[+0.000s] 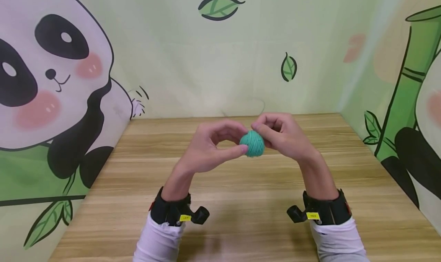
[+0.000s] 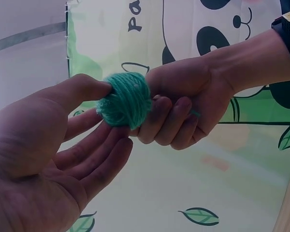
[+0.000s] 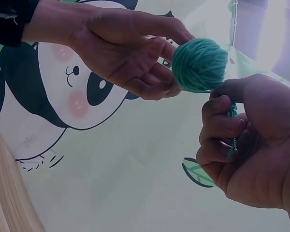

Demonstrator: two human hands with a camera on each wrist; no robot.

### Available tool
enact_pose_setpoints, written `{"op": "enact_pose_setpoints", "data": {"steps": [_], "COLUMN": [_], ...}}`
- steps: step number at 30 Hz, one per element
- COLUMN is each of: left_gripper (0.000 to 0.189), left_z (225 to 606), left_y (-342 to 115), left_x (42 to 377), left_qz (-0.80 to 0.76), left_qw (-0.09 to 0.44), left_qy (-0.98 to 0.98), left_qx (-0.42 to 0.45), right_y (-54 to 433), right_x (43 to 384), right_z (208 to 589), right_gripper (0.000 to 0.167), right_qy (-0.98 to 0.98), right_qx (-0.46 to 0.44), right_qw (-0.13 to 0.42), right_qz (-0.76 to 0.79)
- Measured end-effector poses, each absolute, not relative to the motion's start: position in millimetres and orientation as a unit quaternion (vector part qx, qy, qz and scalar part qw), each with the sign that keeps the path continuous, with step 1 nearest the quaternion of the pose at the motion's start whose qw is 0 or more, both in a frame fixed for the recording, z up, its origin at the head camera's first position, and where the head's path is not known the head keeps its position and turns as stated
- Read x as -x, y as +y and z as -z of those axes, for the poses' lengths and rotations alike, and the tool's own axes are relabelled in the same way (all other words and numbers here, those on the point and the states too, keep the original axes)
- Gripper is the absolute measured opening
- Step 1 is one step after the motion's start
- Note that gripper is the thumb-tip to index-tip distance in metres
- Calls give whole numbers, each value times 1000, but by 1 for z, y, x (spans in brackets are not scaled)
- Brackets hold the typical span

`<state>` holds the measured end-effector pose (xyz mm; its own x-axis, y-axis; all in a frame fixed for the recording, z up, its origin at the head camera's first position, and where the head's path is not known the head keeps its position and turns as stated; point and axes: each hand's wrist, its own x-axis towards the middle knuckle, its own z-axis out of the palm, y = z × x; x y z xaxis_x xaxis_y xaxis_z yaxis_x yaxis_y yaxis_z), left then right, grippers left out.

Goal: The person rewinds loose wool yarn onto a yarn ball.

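Note:
A small teal ball of yarn (image 1: 254, 144) is held up above the table, between the two hands. My left hand (image 1: 215, 145) pinches it between thumb and fingertips from the left side. Close against its right side, my right hand (image 1: 284, 135) has its fingers curled and pinches the yarn strand. In the right wrist view a short tail of yarn (image 3: 233, 130) hangs within the curled fingers of that hand, and a strand runs from there to the ball (image 3: 200, 65). The left wrist view shows the wound ball (image 2: 125, 100) with the left thumb on its near side.
Below the hands lies a wood-grain table (image 1: 227, 200). A cloth backdrop (image 1: 165, 55) with pandas, bamboo and leaves stands behind it and along both sides. Each wrist wears a black strap with a small camera, such as the left camera (image 1: 200, 215).

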<state>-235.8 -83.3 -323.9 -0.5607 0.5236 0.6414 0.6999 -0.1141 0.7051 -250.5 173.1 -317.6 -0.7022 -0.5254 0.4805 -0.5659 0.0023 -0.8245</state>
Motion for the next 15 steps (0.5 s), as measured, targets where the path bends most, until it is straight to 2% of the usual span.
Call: {"op": "enact_pose_setpoints", "data": {"steps": [5,15], "left_gripper": [31,23], "left_z": [325,329], "left_y": [-83,-81], "left_x": [238,245], "left_qz": [564,493], "left_qw": [90,170], "left_qy": [-685,-736], "left_qx": [453,432], "right_y": [174,174], "right_x": [250,247], "right_z": [316,314], "right_gripper": [28,27], "right_qy": [-699,-690], "right_qx": [-388,-395], "right_qw": [33,48], "right_qz": [-600,-605]}}
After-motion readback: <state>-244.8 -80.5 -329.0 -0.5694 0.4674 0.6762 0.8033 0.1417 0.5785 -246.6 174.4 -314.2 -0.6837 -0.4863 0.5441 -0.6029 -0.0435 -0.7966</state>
